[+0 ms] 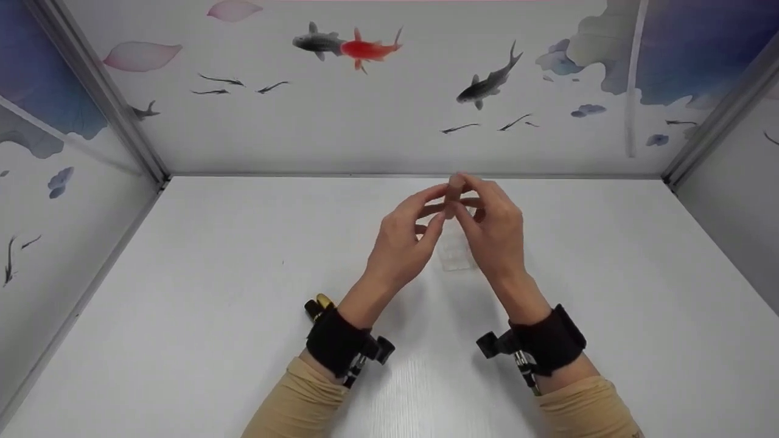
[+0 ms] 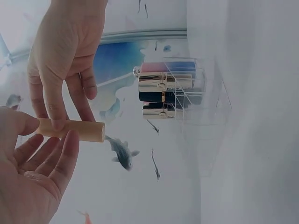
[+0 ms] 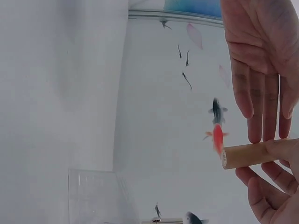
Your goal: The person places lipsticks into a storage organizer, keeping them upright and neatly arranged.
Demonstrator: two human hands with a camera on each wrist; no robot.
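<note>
Even, diffuse light from overhead fills the booth, and the head view is bright and fairly sharp. The smooth white counter (image 1: 182, 304) carries only faint, soft-edged shadows below the forearms and wrist straps, with no hard glare. Straight panel edges splay outward toward the corners of the head view, a wide-lens distortion. Both wrist views look paler and hazier, with washed-out whites. There the close hands are slightly soft, and the clear plastic compartment organiser (image 2: 196, 93) nearly dissolves into the pale background, showing weak reflections along its walls.
</note>
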